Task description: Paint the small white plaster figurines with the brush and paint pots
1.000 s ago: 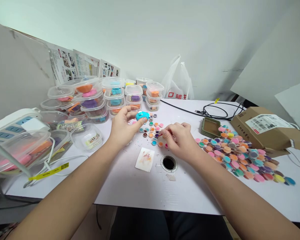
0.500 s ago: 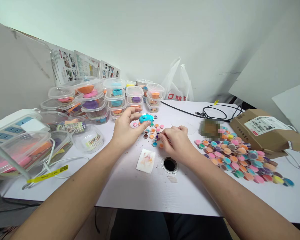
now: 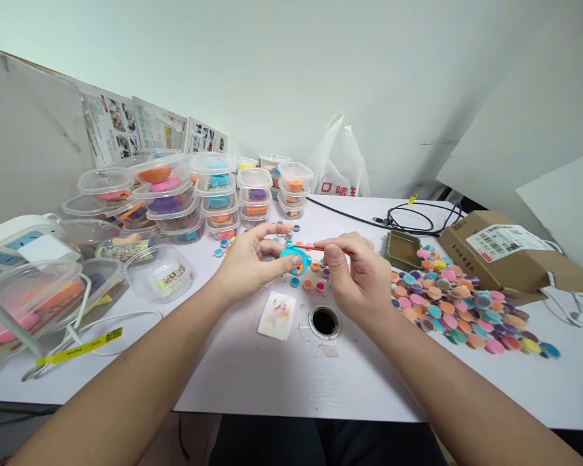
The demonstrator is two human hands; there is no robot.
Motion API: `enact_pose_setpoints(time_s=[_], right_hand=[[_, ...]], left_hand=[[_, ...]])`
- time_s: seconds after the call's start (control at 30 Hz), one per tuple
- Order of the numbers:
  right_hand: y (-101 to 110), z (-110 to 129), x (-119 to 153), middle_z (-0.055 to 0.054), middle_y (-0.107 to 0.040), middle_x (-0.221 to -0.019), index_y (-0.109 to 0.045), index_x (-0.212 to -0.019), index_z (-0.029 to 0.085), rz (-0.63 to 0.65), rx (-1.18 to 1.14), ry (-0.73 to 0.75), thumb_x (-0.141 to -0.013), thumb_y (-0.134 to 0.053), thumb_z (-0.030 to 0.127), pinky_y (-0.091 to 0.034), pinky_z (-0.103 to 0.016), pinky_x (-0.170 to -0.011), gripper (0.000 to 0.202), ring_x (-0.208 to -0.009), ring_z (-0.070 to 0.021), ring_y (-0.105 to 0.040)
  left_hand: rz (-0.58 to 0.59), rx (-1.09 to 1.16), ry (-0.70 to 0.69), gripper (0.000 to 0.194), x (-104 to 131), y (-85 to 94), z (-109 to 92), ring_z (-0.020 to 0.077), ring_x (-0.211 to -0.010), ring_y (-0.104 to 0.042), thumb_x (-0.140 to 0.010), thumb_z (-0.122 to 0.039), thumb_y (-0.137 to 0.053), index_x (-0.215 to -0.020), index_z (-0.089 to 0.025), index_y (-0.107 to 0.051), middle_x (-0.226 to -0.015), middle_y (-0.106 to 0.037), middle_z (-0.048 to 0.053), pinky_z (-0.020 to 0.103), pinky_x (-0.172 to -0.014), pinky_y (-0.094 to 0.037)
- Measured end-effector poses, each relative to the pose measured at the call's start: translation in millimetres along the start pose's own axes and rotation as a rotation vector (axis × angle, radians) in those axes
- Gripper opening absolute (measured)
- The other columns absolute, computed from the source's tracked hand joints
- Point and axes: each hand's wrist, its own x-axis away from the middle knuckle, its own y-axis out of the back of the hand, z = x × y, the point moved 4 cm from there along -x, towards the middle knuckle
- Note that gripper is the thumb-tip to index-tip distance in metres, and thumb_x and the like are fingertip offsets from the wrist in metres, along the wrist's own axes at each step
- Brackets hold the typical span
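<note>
Between the thumb and fingers of my left hand [image 3: 252, 262] is a small blue figure [image 3: 289, 264] with an orange patch facing me. My right hand [image 3: 357, 272] pinches a thin red paintbrush [image 3: 315, 248]. The brush points left, and its tip is at the top of the figure; whether it touches I cannot tell. Beneath and behind the hands lie several small paint pots [image 3: 308, 284], partly hidden. Nearer me is a white folded tissue [image 3: 276, 316] with orange and brown stains.
Stacked clear plastic tubs [image 3: 175, 213] with coloured pieces fill the back left, by a power strip [image 3: 17, 243]. A round hole [image 3: 324, 321] opens in the table. To the right are a heap of paint pots [image 3: 461, 304], a green box [image 3: 402, 250], a cardboard box [image 3: 505, 249] and black cable [image 3: 418, 217].
My right hand has risen from among the paint pots and brought the brush to the figure. The figure has been lowered and turned, showing its orange patch.
</note>
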Motion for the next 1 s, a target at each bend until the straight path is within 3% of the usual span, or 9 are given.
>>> enact_pose_setpoints(time_s=[0.23, 0.4, 0.57, 0.73, 1.0], right_hand=[[1.7, 0.1, -2.2, 0.001, -0.074, -0.081, -0.071, -0.094, 0.023, -0.049, 0.022, -0.005, -0.102, -0.057, 0.024, -0.044, -0.037, -0.081, 0.015, -0.074, -0.0149, -0.065], [-3.5, 1.5, -0.6, 0.003, -0.071, -0.074, -0.070, -0.095, 0.024, 0.032, 0.051, 0.073, -0.101, -0.058, 0.020, -0.039, -0.039, -0.085, 0.014, -0.075, -0.0148, -0.063], [0.5, 1.2, -1.3, 0.002, -0.072, -0.078, -0.069, -0.093, 0.024, -0.021, 0.079, 0.076, -0.101, -0.057, 0.020, -0.038, -0.039, -0.085, 0.015, -0.076, -0.0148, -0.062], [-2.7, 3.7, -1.4, 0.002, -0.070, -0.074, -0.069, -0.096, 0.023, 0.021, 0.078, 0.116, -0.100, -0.059, 0.018, -0.037, -0.039, -0.084, 0.013, -0.075, -0.0153, -0.061], [-0.5, -1.5, -2.2, 0.002, -0.071, -0.077, -0.070, -0.095, 0.024, -0.013, 0.035, 0.063, -0.102, -0.058, 0.021, -0.041, -0.038, -0.083, 0.015, -0.077, -0.0147, -0.062]], left_hand=[[0.009, 0.002, 0.008, 0.062, -0.2, 1.3, 2.1, 0.0188, -0.074, -0.073, -0.071, -0.035, -0.090, -0.124, -0.021, -0.061, -0.080, -0.079, 0.002, 0.031, -0.072, -0.055], [0.042, 0.018, 0.008, 0.065, 0.1, 0.1, 1.8, 0.0155, -0.077, -0.072, -0.068, -0.025, -0.092, -0.124, -0.022, -0.061, -0.080, -0.078, -0.001, 0.028, -0.076, -0.054], [0.024, 0.016, 0.034, 0.063, 0.7, 0.2, 1.4, 0.0148, -0.075, -0.072, -0.071, -0.032, -0.090, -0.126, -0.021, -0.060, -0.081, -0.079, -0.001, 0.028, -0.075, -0.054], [0.038, 0.019, 0.020, 0.065, 0.0, -0.1, 2.2, 0.0152, -0.076, -0.071, -0.067, -0.026, -0.091, -0.124, -0.021, -0.060, -0.078, -0.077, -0.002, 0.028, -0.075, -0.053], [0.018, -0.021, 0.017, 0.067, -0.5, 0.5, 0.4, 0.0156, -0.073, -0.070, -0.068, -0.030, -0.091, -0.126, -0.021, -0.060, -0.080, -0.077, -0.001, 0.029, -0.073, -0.052]])
